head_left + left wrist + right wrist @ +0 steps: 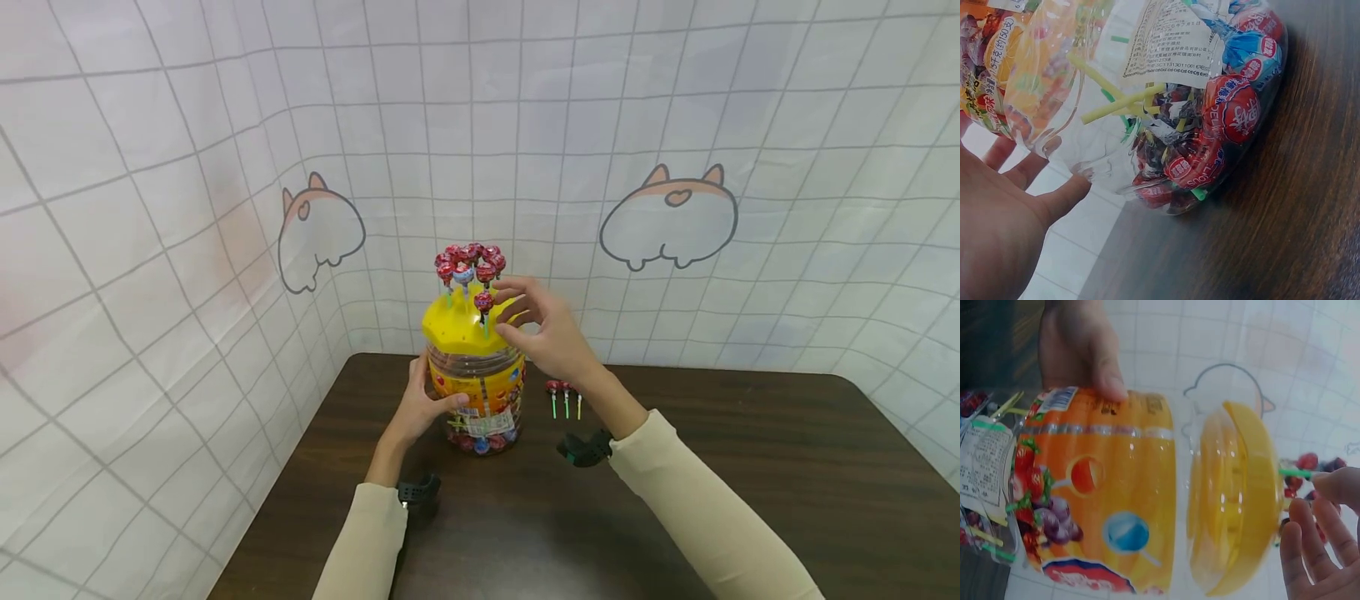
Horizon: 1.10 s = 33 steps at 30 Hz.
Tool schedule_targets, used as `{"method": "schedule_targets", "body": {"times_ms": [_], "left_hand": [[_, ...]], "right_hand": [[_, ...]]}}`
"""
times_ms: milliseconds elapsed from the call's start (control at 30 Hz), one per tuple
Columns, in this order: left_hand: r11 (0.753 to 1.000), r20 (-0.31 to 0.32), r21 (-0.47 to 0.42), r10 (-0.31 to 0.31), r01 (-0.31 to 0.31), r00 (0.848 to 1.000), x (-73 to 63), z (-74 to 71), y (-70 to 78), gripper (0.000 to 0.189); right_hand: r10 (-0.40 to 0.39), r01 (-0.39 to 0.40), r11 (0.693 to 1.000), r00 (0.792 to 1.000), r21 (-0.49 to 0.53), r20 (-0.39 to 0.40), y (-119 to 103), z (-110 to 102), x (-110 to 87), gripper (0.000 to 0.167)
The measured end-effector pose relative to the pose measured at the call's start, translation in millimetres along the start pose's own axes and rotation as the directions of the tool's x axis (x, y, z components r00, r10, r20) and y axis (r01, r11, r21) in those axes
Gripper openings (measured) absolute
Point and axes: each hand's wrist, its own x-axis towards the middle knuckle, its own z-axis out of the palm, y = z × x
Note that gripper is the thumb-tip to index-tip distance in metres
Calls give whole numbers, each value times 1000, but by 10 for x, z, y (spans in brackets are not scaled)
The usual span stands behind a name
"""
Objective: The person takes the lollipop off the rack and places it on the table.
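A clear plastic candy jar (480, 387) with an orange fruit-print label stands upright on the table. Wrapped lollipops (1232, 109) lie inside its base. Several red-wrapped lollipops and a blue-wrapped lollipop (463, 273) stand upright in its yellow lid (448, 327). My left hand (420, 408) holds the jar's left side, thumb across the front. My right hand (551, 333) is beside a front red lollipop (483, 302) on a green stick, thumb and fingers spread apart. In the right wrist view the thumb (1338, 486) overlaps the green stick; contact is unclear.
Three lollipops (566, 398) lie in a row on the dark wooden table (712, 483), right of the jar. White grid-patterned curtains (555, 100) with cartoon animal prints hang behind and beside the table. A black wrist device (583, 450) sits on the right forearm.
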Motion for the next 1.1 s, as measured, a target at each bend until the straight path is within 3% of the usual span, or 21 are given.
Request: {"method": "schedule_targets", "body": {"times_ms": [700, 933, 1100], "left_hand": [[1000, 1, -3, -9, 9, 1000, -20, 0, 24, 96], [1000, 4, -4, -8, 8, 1000, -11, -6, -4, 96], [1000, 5, -6, -8, 8, 1000, -17, 0, -1, 96]], "right_hand": [[-74, 65, 986, 996, -155, -57, -24, 240, 16, 53], [-103, 91, 986, 991, -138, -80, 0, 266, 18, 54], [-57, 51, 997, 993, -56, -104, -9, 263, 30, 53]]}}
